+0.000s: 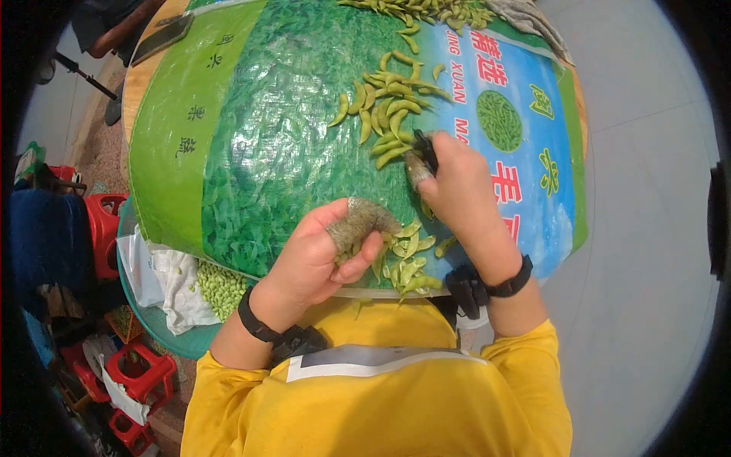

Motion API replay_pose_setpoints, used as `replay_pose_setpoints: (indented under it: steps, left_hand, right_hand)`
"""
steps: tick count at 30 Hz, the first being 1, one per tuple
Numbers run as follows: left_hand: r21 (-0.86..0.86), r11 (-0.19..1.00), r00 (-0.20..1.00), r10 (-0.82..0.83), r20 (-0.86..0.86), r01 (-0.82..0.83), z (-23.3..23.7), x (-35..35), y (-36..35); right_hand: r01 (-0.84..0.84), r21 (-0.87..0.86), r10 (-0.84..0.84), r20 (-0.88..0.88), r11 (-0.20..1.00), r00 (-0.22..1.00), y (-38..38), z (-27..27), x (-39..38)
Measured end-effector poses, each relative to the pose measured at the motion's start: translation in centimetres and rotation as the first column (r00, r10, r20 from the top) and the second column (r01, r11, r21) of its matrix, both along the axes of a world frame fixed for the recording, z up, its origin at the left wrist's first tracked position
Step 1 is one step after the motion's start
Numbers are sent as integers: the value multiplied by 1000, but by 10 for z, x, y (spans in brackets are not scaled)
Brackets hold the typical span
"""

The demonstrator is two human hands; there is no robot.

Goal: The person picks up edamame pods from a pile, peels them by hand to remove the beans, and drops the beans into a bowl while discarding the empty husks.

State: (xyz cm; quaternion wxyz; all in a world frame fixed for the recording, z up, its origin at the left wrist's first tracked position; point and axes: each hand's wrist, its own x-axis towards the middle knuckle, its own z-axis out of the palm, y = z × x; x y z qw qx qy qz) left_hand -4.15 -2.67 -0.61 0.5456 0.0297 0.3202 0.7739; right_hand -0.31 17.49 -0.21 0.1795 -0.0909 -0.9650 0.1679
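My left hand (324,244) is over the front of the sack, its fingers curled in and partly wrapped in a greyish covering. A little pale green shows at its palm, too small to make out. Just to its right lie split green pods (410,263). My right hand (461,179) is closed around a small tool with a black handle (425,150); the tool's working end is hidden. A greyish wrap also covers a finger of this hand. Close by its fingertips is a loose pile of whole soybean pods (388,103).
A printed green and blue sack (266,114) covers the round table. More pods (426,11) and a grey cloth (533,23) lie at the far edge. A phone (162,39) rests far left. Shelled beans (221,288) sit lower left, near red stools (141,373). Another person (114,30) is upper left.
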Motion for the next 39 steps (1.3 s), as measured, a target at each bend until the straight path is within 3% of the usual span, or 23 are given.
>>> replay_pose_setpoints:
  steps: [2, 4, 5, 6, 7, 8, 9, 10, 11, 12, 13, 15, 17, 20, 21, 22, 26, 29, 31, 39]
  left_hand:
    - [-51, 999, 1000, 13, -19, -14, 1, 0, 3]
    - [-118, 993, 982, -30, -185, 8, -2, 0, 6]
    - [-119, 993, 983, -33, -182, 12, 0, 2, 12]
    - [-158, 981, 865, 19, -502, -113, 4, 7, 21]
    - [-149, 959, 641, 42, -766, -241, 7, 10, 28]
    - [-148, 960, 641, 39, -767, -236, 7, 13, 31]
    - [-150, 947, 387, -29, -922, -285, 7, 17, 34]
    - [-135, 934, 100, -107, -989, -332, 8, 19, 36]
    - [-186, 956, 60, -177, -982, -228, 10, 18, 35]
    - [-187, 956, 56, -179, -982, -227, 9, 18, 35]
    - [-215, 953, 69, -205, -976, -213, 8, 19, 35]
    - [-246, 949, 76, -235, -969, -199, 7, 22, 35]
    - [-274, 938, 369, -182, -912, -214, 8, 25, 34]
    - [-239, 940, 330, -151, -932, -245, 8, 26, 34]
    - [-240, 940, 326, -154, -933, -243, 8, 26, 34]
    - [-224, 945, 401, -114, -909, -240, 7, 26, 34]
    - [-232, 946, 567, -66, -821, -226, 2, 27, 35]
    - [-210, 949, 523, -59, -850, -234, 1, 28, 37]
    - [-219, 948, 503, -77, -861, -230, 2, 29, 36]
    - [-226, 930, 387, -102, -917, -290, 3, 29, 34]
  right_hand:
    - [36, -70, -36, 9, 997, 999, -1, 6, 13]
    - [79, -141, -76, 26, 987, 997, 1, 20, 27]
    - [141, -364, -73, 195, 921, 978, 3, 31, 34]
    - [233, -552, -30, 351, 800, 936, 3, 40, 40]
    - [238, -552, -35, 352, 799, 935, 2, 46, 46]
    - [216, -648, 31, 348, 730, 937, 2, 51, 52]
    - [195, -735, 97, 334, 649, 937, 1, 53, 57]
    - [196, -736, 93, 333, 648, 938, 0, 53, 61]
    - [166, -774, 106, 288, 611, 952, -2, 52, 63]
    - [132, -810, 118, 240, 572, 964, -4, 51, 64]
    - [153, -767, 102, 274, 623, 956, -6, 51, 65]
    - [133, -778, 85, 232, 614, 969, -9, 42, 67]
    - [109, -790, 73, 191, 604, 979, -14, 37, 69]
    - [94, -741, 50, 170, 665, 984, -19, 34, 71]
    - [85, -803, 58, 147, 590, 987, -19, 34, 72]
    - [76, -857, 61, 124, 510, 990, -19, 34, 74]
    - [55, -831, 112, 140, 553, 984, -18, 37, 84]
    - [102, -850, 166, 217, 517, 962, -18, 38, 90]
    - [21, -868, 193, 133, 495, 972, -19, 31, 92]
    - [11, -861, 218, 141, 509, 966, -21, 33, 90]
